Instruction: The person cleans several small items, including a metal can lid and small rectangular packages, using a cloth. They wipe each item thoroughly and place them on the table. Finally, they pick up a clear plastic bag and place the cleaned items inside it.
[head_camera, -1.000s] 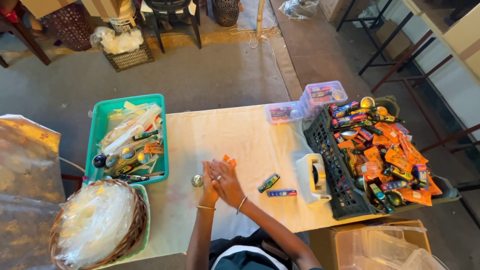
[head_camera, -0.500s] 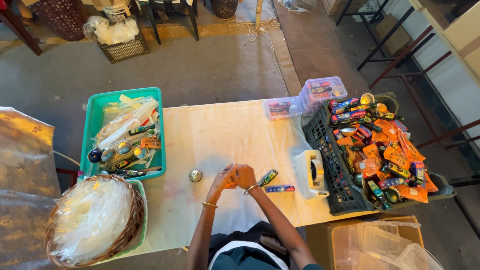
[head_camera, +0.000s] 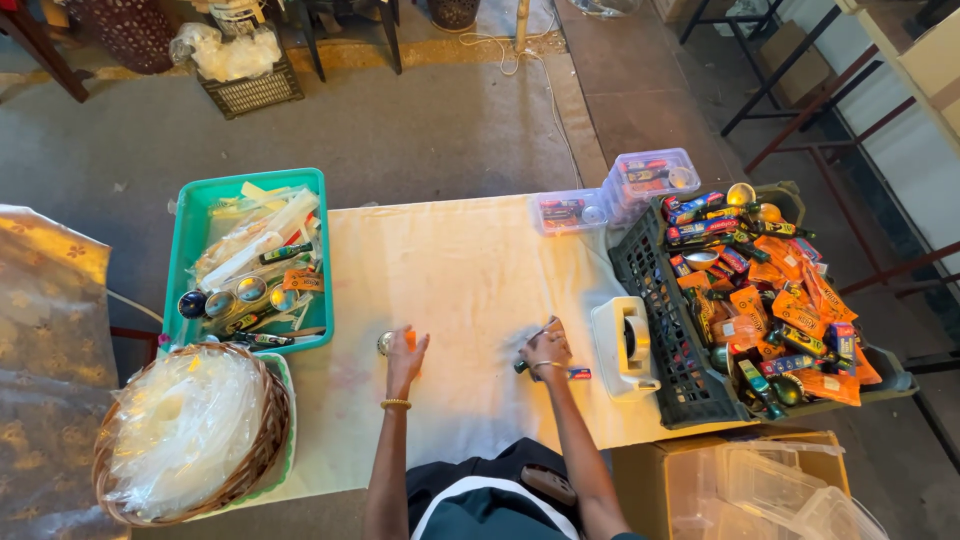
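Cream cloth is seen covering the desk (head_camera: 470, 270), viewed from above by the head camera. The left hand (head_camera: 405, 357) is laid on the cloth with fingers loosely spread, an orange scrap touching its fingertips and a small round metal tin (head_camera: 384, 343) just beside it on the left; nothing is gripped by it. The right hand (head_camera: 546, 350) is closed around a small dark tube (head_camera: 523, 366), whose end sticks out to the left of the fist; a thin stick-like piece is also pinched above the fingers, too small to be identified. A small blue and red packet (head_camera: 578, 374) is lying on the cloth just right of that wrist. A white tape dispenser (head_camera: 625, 348) is placed near the right hand, against a black crate (head_camera: 660, 330) that is filled with orange sachets and assorted small packets. Two clear plastic boxes (head_camera: 610, 195) are set at the far edge of the desk beside the crate. A green tray (head_camera: 190, 225) holding round tins, tubes and plastic wrappers is positioned at the left end of the desk, and a wicker basket (head_camera: 262, 445) stuffed with clear plastic bags is placed just in front of it. A gold bangle is worn on each wrist.
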